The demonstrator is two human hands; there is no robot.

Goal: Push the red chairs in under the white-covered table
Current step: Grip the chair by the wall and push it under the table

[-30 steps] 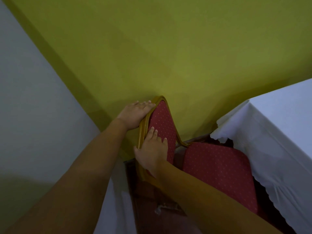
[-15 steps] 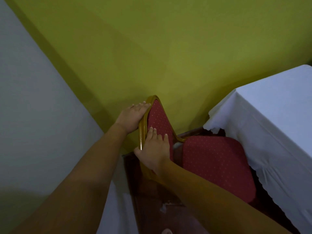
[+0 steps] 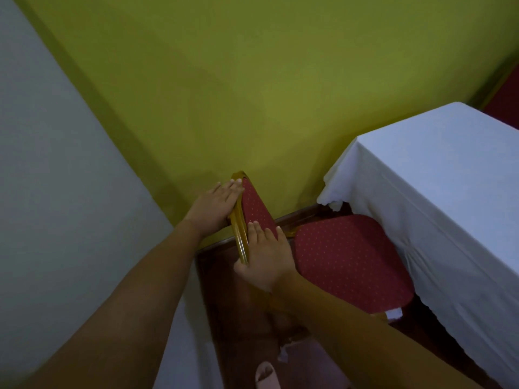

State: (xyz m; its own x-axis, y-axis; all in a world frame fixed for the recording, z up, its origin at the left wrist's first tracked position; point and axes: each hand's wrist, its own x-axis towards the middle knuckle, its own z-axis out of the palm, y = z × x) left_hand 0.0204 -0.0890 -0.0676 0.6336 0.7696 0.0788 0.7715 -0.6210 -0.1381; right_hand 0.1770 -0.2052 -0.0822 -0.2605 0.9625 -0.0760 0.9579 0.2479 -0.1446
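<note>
A red chair with a gold frame stands between me and the white-covered table (image 3: 438,175). Its dotted red seat (image 3: 348,262) reaches to the hanging tablecloth on the right, its far edge tucked just under the cloth. Its backrest (image 3: 254,209) rises in the middle of the view. My left hand (image 3: 214,209) lies flat against the back of the backrest near its top. My right hand (image 3: 266,259) grips the backrest's gold rim lower down, fingers on the red padding.
A yellow-green wall (image 3: 252,94) stands close behind the chair, with a dark wooden skirting (image 3: 297,217) at its foot. A pale grey wall (image 3: 56,206) runs along the left. The floor (image 3: 238,318) is dark red-brown. A slippered foot (image 3: 265,376) shows at the bottom.
The chair has slid right toward the table, and its seat edge now meets the tablecloth. Both hands stayed on the backrest. The view has tilted so more tabletop shows.
</note>
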